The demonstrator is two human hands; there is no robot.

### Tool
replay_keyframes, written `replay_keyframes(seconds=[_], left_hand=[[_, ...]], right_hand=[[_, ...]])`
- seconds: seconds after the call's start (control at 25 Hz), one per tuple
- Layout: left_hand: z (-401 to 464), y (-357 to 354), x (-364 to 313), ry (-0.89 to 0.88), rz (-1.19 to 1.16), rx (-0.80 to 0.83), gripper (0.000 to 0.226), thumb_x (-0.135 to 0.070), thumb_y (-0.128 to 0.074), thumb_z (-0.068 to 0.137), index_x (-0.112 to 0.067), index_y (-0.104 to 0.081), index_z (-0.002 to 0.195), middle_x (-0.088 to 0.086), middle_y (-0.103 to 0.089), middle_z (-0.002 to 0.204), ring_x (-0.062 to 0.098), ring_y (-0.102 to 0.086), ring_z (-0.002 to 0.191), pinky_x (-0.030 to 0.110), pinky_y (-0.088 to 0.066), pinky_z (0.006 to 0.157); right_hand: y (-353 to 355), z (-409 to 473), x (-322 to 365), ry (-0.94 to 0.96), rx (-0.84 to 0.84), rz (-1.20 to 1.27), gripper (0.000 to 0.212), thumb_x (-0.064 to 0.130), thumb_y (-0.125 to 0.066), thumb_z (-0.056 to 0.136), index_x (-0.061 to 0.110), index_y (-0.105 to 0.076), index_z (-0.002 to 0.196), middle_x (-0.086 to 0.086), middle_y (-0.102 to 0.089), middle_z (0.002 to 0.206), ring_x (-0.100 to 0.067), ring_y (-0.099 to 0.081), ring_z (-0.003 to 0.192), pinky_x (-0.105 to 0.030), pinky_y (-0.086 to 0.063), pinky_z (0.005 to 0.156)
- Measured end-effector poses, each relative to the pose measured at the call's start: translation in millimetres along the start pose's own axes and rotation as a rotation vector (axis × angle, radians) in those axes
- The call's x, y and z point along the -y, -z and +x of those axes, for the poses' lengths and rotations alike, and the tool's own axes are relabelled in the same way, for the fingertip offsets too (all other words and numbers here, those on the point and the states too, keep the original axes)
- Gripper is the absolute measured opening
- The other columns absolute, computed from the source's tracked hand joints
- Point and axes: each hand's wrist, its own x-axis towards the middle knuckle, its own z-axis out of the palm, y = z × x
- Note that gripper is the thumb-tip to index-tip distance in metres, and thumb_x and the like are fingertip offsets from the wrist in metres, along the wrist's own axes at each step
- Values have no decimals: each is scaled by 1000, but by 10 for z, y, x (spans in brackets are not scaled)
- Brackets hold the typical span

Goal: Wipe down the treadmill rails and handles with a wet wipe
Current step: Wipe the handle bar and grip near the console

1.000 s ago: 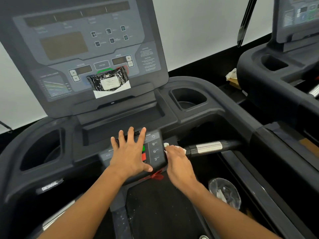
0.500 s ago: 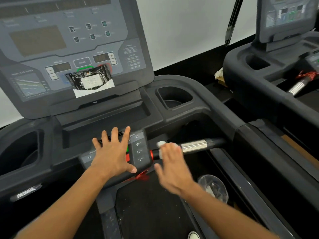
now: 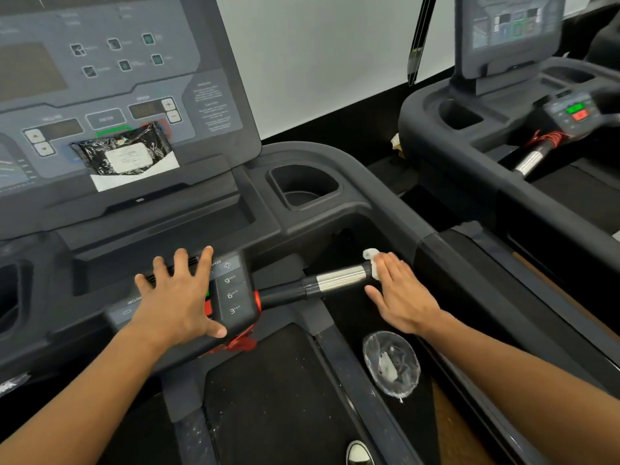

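Note:
A black handle bar with a silver sensor band [image 3: 339, 278] runs rightward from the treadmill's lower control panel [image 3: 231, 293]. My right hand [image 3: 401, 292] presses a white wet wipe [image 3: 372, 260] against the bar's right end, fingers wrapped over it. Spread flat, my left hand [image 3: 176, 298] rests on the control panel's left part, holding nothing. The black right side rail [image 3: 436, 250] runs just beyond the right hand. A black wipe packet [image 3: 125, 156] leans on the console's ledge.
A cup holder [image 3: 303, 186] sits right of the console. A clear plastic bag [image 3: 391, 362] lies beside the belt below my right hand. A red safety cord [image 3: 240, 344] hangs under the panel. A second treadmill [image 3: 503, 135] stands at the right.
My right hand has slid the wipe rightward along the handle bar, from beside the control panel, across the silver band, to the bar's far end. The left hand stays flat on the panel.

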Motion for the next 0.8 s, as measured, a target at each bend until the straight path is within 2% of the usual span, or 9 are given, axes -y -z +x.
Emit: replay_keyframes(seconds=[0.16, 0.24, 0.32, 0.36, 0.48, 0.64, 0.72, 0.8], left_hand=[[-24, 21, -35, 1, 4, 13, 157, -79, -80, 38, -31, 16, 152, 13, -5, 152, 53, -10, 141, 72, -23, 108], [-36, 39, -39, -3, 7, 20, 156, -79, -80, 41, -30, 18, 152, 14, -3, 154, 54, -8, 142, 72, -23, 109], [-45, 53, -41, -11, 5, 13, 155, -80, -79, 42, -29, 20, 151, 14, -2, 154, 53, -7, 142, 71, -22, 109], [-50, 56, -42, -15, 5, 9, 155, -80, -78, 43, -29, 20, 151, 14, -2, 154, 53, -8, 142, 71, -22, 109], [-57, 52, -42, -16, 9, 2, 154, -79, -78, 45, -28, 21, 151, 14, -1, 155, 53, -7, 142, 70, -22, 110], [-74, 34, -35, -25, -8, -13, 154, -78, -78, 46, -29, 23, 151, 14, 1, 155, 53, -5, 143, 70, -20, 110], [-73, 37, -40, -20, -20, -16, 154, -77, -79, 47, -28, 24, 150, 14, 2, 155, 54, -4, 143, 71, -19, 111], [-77, 38, -55, -17, -33, -12, 154, -74, -81, 48, -28, 24, 151, 15, 4, 156, 54, -2, 143, 72, -16, 111]], right_hand=[[-37, 22, 361, -143, -130, 226, 63, 50, -30, 100, 8, -30, 146, -9, -39, 142, -27, -33, 137, -39, -17, 123], [-76, -26, 767, -14, -157, 277, 59, 46, -30, 102, 8, -33, 147, -9, -39, 146, -24, -30, 140, -41, -14, 124], [-149, -88, 1161, 122, -112, 298, 60, 39, -27, 104, 5, -25, 154, -12, -28, 159, -24, -18, 150, -37, -4, 125], [-168, -67, 1334, 144, -101, 307, 59, 34, -29, 103, 4, -25, 154, -12, -27, 160, -26, -17, 151, -39, -5, 125], [-196, 127, 1717, 190, -73, 325, 58, 12, -44, 91, 8, -35, 147, -7, -41, 146, -26, -31, 141, -46, -15, 124], [-171, 257, 1401, 370, 61, 338, 81, -10, -48, 74, 12, -36, 151, -7, -41, 155, -21, -30, 146, -37, -8, 124], [-98, 317, 985, 322, 82, 327, 83, -15, -46, 71, 15, -43, 148, -4, -46, 151, -19, -36, 143, -32, -11, 124], [42, 403, 572, 185, 111, 261, 73, -11, -49, 74, 21, -54, 139, -3, -58, 140, -20, -50, 132, -30, -24, 120]])
